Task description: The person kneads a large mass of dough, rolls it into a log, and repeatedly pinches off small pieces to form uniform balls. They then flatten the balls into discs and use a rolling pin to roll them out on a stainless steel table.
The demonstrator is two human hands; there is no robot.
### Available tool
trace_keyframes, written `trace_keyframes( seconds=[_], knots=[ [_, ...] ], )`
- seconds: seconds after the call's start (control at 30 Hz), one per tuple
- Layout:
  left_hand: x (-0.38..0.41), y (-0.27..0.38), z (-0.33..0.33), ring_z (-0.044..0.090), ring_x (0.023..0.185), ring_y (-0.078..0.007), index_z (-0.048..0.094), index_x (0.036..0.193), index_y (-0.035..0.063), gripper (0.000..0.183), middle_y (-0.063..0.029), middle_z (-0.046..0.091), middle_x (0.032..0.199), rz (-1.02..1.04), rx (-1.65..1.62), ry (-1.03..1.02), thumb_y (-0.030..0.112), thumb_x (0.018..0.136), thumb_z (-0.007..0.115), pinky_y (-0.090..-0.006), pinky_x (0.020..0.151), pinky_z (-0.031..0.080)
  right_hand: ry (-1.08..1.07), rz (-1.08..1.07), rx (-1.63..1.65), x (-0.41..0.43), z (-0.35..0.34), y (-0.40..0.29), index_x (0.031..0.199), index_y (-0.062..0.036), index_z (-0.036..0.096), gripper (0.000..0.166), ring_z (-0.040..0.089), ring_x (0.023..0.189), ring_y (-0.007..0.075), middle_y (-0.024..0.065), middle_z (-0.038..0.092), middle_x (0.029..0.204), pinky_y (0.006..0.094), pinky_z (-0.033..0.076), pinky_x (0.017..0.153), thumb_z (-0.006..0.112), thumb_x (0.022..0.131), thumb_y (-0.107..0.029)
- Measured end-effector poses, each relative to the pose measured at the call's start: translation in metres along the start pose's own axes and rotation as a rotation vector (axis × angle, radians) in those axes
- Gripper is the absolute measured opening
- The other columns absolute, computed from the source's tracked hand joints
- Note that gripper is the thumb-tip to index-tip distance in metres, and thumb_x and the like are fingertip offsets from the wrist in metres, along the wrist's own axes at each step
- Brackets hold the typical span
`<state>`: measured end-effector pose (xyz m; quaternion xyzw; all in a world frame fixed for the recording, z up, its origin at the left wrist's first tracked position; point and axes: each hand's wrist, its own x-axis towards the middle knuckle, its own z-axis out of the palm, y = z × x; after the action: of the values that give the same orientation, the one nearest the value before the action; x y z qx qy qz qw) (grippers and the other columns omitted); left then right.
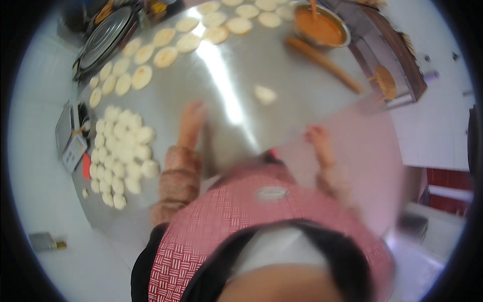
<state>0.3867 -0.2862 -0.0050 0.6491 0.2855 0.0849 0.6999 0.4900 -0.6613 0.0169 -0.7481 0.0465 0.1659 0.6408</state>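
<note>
My left hand [194,115] is over the metal tabletop [241,83], right of a cluster of pale dough balls [122,139]; it is blurred, and I see nothing held in it. Near the table's front right edge is my right hand [319,136], also blurred, with its fingers bunched; whether it holds anything is unclear. One small piece of dough [265,94] lies by itself between and beyond the hands. A wooden rolling pin [324,64] rests at the right, beside a metal bowl of orange-brown liquid [320,26] with a handle standing in it.
Flat dough rounds [166,56], several lightly browned, line the table's far and left sides. A dark round griddle or lid [107,36] stands at the far left. Below it, a scale [73,151] sits at the table's left edge. A wooden-topped rack [400,49] is at the right.
</note>
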Motion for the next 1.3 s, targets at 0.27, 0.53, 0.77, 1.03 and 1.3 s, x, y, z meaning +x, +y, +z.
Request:
trace_keyframes(
  seconds=[0.27, 0.53, 0.77, 1.03, 1.3],
  knots=[
    [-0.108, -0.1, -0.021, 0.056, 0.077, -0.0132, 0.056, 0.109, 0.0001, 0.038, -0.0086, 0.059, 0.101, -0.053, 0.2, 0.765, 0.017, 0.076, 0.064, -0.0243, 0.064, 0.047, -0.274, -1.046, -0.807, 0.145, 0.044, 0.011, 0.121, -0.002, 0.046, 0.052, 0.047, 0.108, 0.0296, 0.02, 0.047, 0.119, 0.0407, 0.039, 0.089, 0.065, 0.078, -0.024],
    [-0.126, -0.062, -0.085, 0.055, 0.088, -0.0267, 0.057, 0.106, 0.0009, 0.042, -0.0154, 0.06, 0.099, -0.025, 0.626, 1.382, 0.024, 0.073, 0.068, -0.0356, 0.077, 0.044, -0.398, -1.2, -0.962, 0.133, 0.126, 0.009, 0.117, -0.001, 0.047, 0.049, 0.046, 0.101, 0.0392, 0.0207, 0.048, 0.111, 0.0457, 0.038, 0.087, 0.064, 0.076, -0.021],
    [-0.042, -0.04, -0.136, 0.054, 0.095, -0.035, 0.056, 0.104, -0.0004, 0.05, -0.0231, 0.056, 0.102, 0.099, 0.891, 1.185, 0.032, 0.069, 0.071, -0.0397, 0.083, 0.044, -0.648, -0.442, -0.738, 0.196, 0.12, 0.002, 0.106, -0.0007, 0.055, 0.031, 0.051, 0.1, 0.0275, 0.0157, 0.052, 0.111, 0.0374, 0.042, 0.084, 0.06, 0.079, -0.014],
    [0.026, -0.055, -0.173, 0.054, 0.089, -0.0345, 0.054, 0.102, 0.0001, 0.039, -0.0183, 0.053, 0.1, -0.27, 1.105, 1.097, 0.024, 0.071, 0.059, -0.0419, 0.074, 0.045, -0.405, -0.666, -0.635, 0.173, 0.079, -0.082, 0.107, 0.0002, 0.057, 0.03, 0.057, 0.089, 0.0181, 0.0093, 0.057, 0.104, 0.0306, 0.047, 0.077, 0.062, 0.081, -0.014],
    [0.013, -0.009, 0.017, 0.054, 0.083, -0.0293, 0.059, 0.08, 0.0074, 0.019, -0.0121, 0.059, 0.09, 0.512, 1.219, 0.194, 0.006, 0.062, 0.054, -0.0376, 0.074, 0.042, -0.374, -0.409, -0.65, 0.205, 0.077, -0.082, 0.093, -0.0003, 0.064, 0.022, 0.06, 0.072, 0.0133, 0.0089, 0.065, 0.077, 0.0267, 0.047, 0.068, 0.06, 0.081, -0.019]
  ],
)
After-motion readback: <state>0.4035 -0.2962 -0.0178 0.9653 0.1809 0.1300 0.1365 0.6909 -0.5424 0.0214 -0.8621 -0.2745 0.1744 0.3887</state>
